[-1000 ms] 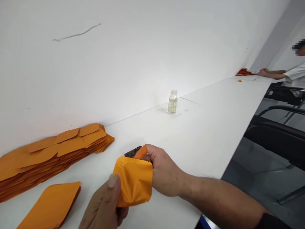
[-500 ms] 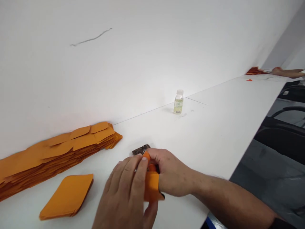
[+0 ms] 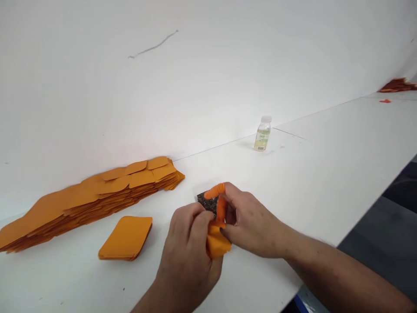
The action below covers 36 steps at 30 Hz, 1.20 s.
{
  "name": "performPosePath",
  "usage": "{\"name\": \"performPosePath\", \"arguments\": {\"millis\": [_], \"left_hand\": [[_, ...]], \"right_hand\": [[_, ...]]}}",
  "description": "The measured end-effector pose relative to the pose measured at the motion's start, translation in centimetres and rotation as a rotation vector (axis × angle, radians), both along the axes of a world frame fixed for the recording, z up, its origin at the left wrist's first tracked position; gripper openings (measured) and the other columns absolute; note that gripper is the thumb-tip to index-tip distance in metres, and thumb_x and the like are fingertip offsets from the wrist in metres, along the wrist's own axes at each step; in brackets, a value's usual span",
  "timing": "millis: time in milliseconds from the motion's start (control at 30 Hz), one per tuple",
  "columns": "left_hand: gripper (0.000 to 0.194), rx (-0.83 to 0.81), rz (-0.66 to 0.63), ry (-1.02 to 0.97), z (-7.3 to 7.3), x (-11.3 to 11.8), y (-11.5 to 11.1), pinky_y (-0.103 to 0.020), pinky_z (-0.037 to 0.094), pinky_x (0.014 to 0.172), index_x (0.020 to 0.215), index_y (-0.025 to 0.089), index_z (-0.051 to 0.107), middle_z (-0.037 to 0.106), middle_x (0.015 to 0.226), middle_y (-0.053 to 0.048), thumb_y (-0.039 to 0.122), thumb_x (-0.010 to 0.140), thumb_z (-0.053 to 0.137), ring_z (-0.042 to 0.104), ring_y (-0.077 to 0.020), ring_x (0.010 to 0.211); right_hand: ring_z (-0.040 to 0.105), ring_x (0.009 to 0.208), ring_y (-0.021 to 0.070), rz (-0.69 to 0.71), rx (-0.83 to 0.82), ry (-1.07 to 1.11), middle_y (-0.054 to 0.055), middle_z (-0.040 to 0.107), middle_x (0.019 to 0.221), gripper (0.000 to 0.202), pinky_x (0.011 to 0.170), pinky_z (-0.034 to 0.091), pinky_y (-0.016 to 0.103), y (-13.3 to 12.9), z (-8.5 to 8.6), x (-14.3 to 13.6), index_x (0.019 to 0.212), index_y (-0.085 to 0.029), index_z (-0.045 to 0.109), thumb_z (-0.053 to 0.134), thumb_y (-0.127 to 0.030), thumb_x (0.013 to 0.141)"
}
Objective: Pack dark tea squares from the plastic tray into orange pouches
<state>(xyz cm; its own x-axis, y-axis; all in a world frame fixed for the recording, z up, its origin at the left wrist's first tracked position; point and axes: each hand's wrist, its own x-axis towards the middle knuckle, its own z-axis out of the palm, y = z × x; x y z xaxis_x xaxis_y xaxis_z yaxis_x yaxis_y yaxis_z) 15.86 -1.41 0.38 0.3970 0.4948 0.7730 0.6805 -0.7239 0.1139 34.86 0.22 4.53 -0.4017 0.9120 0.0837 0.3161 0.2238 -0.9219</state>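
A: Layout, biggest 1st?
B: White wall [image 3: 211, 82], then bench [image 3: 319, 174]; long orange stack [image 3: 130, 184] at the back along the wall; short orange stack [image 3: 125, 238] left of the L hand [image 3: 187, 250], apart from it.
A: Hands?
B: L hand's closed, pinching the bent orange sheet [image 3: 218, 244]. R hand [image 3: 252, 221]'s part open: thumb at the sheet's upper R edge, index crooked fwd; can't tell if it grips.
A: Sheet vs hands?
B: Btwn 'em, just R of L's fingers, so L's nearer. Long axis hidden.
A: Dark speckled pad [image 3: 204, 203]?
B: On the bench, just beyond L's knuckles, by R's orange finger sleeve [image 3: 216, 190]; contact unclear.
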Motion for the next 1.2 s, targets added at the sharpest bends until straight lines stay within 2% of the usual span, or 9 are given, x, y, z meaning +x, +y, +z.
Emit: {"name": "performPosePath", "arguments": {"millis": [133,233,300,433,533,633,733,900,1200], "left_hand": [[0.034,-0.038,0.094,-0.110,-0.5,-1.7,1.8,-0.046,0.054,0.087,0.114,0.018,0.053,0.059,0.108,-0.012,0.016,0.083,0.066,0.059,-0.0295,0.102],[0.038,-0.090,0.147,-0.222,-1.1,-3.1,3.0,-0.047,0.052,0.089,0.114,0.021,0.053,0.059,0.105,-0.008,0.018,0.080,0.070,0.060,-0.0286,0.100],[0.040,-0.145,0.132,-0.285,-1.6,-3.6,3.4,-0.046,0.052,0.088,0.116,0.022,0.053,0.058,0.106,-0.007,0.017,0.080,0.070,0.060,-0.0271,0.099],[0.043,-0.236,0.041,-0.370,-2.3,-3.6,3.4,-0.043,0.051,0.086,0.118,0.023,0.053,0.055,0.109,-0.007,0.013,0.079,0.070,0.057,-0.0244,0.098],[0.046,-0.260,-0.030,-0.391,-2.5,-3.3,3.0,-0.043,0.050,0.085,0.119,0.023,0.053,0.054,0.110,-0.007,0.010,0.077,0.070,0.054,-0.0236,0.097],[0.050,-0.250,-0.054,-0.397,-2.7,-3.3,2.9,-0.043,0.049,0.085,0.119,0.022,0.053,0.053,0.110,-0.007,0.009,0.074,0.070,0.054,-0.0237,0.097],[0.053,-0.279,-0.059,-0.426,-3.1,-3.5,3.0,-0.043,0.049,0.086,0.121,0.022,0.052,0.053,0.112,-0.007,0.008,0.074,0.070,0.053,-0.0239,0.099],[0.054,-0.316,-0.082,-0.460,-3.4,-3.5,3.2,-0.043,0.049,0.085,0.122,0.022,0.052,0.052,0.114,-0.007,0.008,0.074,0.069,0.053,-0.0244,0.101],[0.057,-0.261,-0.167,-0.404,-2.8,-3.3,2.5,-0.043,0.047,0.081,0.124,0.021,0.051,0.052,0.107,-0.007,0.009,0.072,0.069,0.052,-0.0244,0.094]], "right_hand": [[0.065,0.086,0.0162,0.083,0.038,0.257,0.001,0.071,0.107,0.057,0.075,0.055,0.033,1.8,-0.5,1.9,0.133,-0.025,0.055,0.082,-0.025,0.082],[0.068,0.093,0.0179,-0.055,0.116,0.303,0.005,0.074,0.110,0.042,0.082,0.055,0.035,3.3,-0.4,3.3,0.134,-0.024,0.051,0.068,-0.024,0.095],[0.070,0.095,0.0192,-0.056,0.133,0.110,0.007,0.076,0.113,0.041,0.084,0.055,0.036,4.1,0.0,3.5,0.135,-0.023,0.048,0.061,-0.019,0.097],[0.072,0.104,0.0276,0.174,0.246,-0.661,0.013,0.075,0.123,0.067,0.081,0.055,0.039,5.2,0.8,1.7,0.152,-0.018,0.038,0.066,-0.020,0.091],[0.073,0.100,0.0366,0.245,0.327,-0.917,0.019,0.076,0.117,0.082,0.082,0.053,0.047,6.0,0.5,-0.4,0.153,-0.010,0.041,0.077,-0.028,0.082],[0.070,0.105,0.0416,0.240,0.389,-0.971,0.021,0.075,0.114,0.084,0.096,0.047,0.057,6.4,-0.3,-2.0,0.151,-0.007,0.045,0.081,-0.031,0.079],[0.067,0.115,0.0401,0.253,0.460,-0.980,0.019,0.074,0.119,0.087,0.106,0.040,0.057,6.5,-1.2,-2.6,0.154,-0.009,0.041,0.083,-0.031,0.080],[0.068,0.110,0.0362,0.324,0.555,-0.908,0.016,0.073,0.128,0.087,0.091,0.049,0.047,6.6,-1.8,-2.5,0.156,-0.012,0.038,0.082,-0.027,0.081],[0.070,0.109,0.0304,0.406,0.379,-0.805,0.018,0.067,0.136,0.084,0.081,0.053,0.038,7.0,-0.8,-2.6,0.155,-0.014,0.037,0.077,-0.017,0.082]]}}
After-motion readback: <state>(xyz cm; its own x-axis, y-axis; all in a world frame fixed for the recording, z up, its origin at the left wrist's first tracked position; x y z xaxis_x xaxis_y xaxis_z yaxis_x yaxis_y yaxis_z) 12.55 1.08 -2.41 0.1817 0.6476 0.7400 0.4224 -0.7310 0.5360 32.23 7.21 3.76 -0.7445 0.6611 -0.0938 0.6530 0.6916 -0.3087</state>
